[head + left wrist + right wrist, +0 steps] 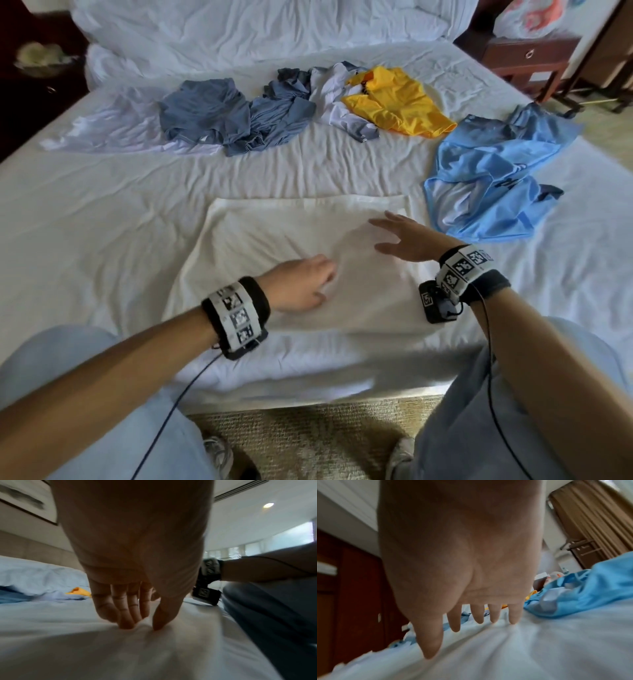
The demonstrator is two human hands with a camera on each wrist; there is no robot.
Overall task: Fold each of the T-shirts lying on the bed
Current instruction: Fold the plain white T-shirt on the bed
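Looking like a hotel bedroom: wide bed (102, 212) with white sheets filling the frame, plump pillows (260, 24) at the top, dark wooden nightstand (527, 58) at upper right, beige carpet (308, 438) along the bottom, framed picture (25, 504) at upper left, brown curtains (590, 520) at upper right.

White T-shirt (274, 233) on white bed (102, 205) — others slate-blue (205, 109), yellow (397, 99), sky-blue (486, 171).

No legible text; only coded square markers on both wristbands (236, 317).
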